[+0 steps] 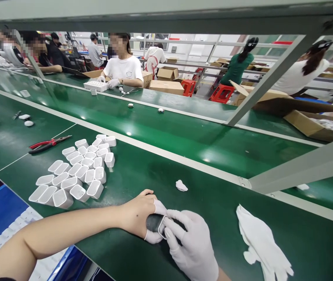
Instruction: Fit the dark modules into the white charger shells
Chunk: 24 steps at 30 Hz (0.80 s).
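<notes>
My left hand (141,212), bare except for white finger covers on the thumb and a finger, curls around a small white open plastic case (161,228). Only the case's pale rim shows clearly; the rest lies between the fingers. My right hand (191,242), in a white glove, is closed at the case's open side with its fingertips on the rim. Whether it also pinches something inside is hidden. To the left, a cluster of similar white plastic cases (71,182) stands on the green bench, most with open tops upward.
Red-and-black pliers (49,144) lie beyond the cases. A loose white glove (262,238) rests at right, and a crumpled white scrap (181,185) lies ahead of my hands. Past the metal rail (154,146) runs a green conveyor (184,134). A co-worker (122,68) sits across it.
</notes>
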### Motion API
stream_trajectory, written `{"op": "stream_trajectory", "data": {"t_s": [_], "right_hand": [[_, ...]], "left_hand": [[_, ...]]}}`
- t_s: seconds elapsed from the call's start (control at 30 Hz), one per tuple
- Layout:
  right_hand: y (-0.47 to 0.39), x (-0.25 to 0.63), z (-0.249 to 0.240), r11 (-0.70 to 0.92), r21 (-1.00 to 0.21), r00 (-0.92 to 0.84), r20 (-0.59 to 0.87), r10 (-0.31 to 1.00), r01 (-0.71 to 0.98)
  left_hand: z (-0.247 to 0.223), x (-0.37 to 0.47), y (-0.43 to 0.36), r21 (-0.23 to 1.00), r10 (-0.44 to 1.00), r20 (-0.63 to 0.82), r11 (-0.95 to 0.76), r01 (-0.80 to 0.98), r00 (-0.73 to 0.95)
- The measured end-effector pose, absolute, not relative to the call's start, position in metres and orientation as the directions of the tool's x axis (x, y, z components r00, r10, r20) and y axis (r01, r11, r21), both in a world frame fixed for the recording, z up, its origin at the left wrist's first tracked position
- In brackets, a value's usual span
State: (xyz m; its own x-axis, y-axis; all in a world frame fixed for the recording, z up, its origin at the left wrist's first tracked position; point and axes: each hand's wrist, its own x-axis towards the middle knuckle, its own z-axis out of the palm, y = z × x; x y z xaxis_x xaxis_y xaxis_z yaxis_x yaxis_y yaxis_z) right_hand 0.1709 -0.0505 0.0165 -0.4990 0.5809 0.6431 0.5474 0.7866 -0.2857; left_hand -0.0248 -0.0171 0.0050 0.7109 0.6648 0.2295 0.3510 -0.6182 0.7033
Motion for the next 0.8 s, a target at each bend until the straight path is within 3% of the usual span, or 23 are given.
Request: {"op": "stream_trajectory", "data": {"t_s": [0.3, 0.47, 0.57, 0.67, 0.8], "right_hand": [[-0.057, 0.166, 0.014, 0.778, -0.176, -0.563, 0.597, 0.571, 0.603], [-0.054, 0.173, 0.013, 0.765, -0.486, -0.458, 0.614, 0.643, 0.423], [-0.053, 0.179, 0.014, 0.753, -0.533, -0.333, 0.681, 0.652, 0.385], [-0.053, 0.178, 0.015, 0.781, -0.449, -0.409, 0.674, 0.615, 0.434], [-0.056, 0.172, 0.016, 0.801, -0.155, -0.58, 0.613, 0.537, 0.578]], "left_hand": [[0.005, -0.025, -0.018, 0.704, 0.66, 0.224, -0.619, 0.35, 0.717], [0.005, -0.024, -0.019, 0.703, 0.674, 0.237, -0.616, 0.355, 0.7], [0.004, -0.023, -0.019, 0.699, 0.672, 0.226, -0.616, 0.363, 0.706], [0.005, -0.023, -0.019, 0.695, 0.663, 0.216, -0.62, 0.364, 0.717], [0.005, -0.023, -0.019, 0.673, 0.656, 0.204, -0.633, 0.383, 0.726]]}}
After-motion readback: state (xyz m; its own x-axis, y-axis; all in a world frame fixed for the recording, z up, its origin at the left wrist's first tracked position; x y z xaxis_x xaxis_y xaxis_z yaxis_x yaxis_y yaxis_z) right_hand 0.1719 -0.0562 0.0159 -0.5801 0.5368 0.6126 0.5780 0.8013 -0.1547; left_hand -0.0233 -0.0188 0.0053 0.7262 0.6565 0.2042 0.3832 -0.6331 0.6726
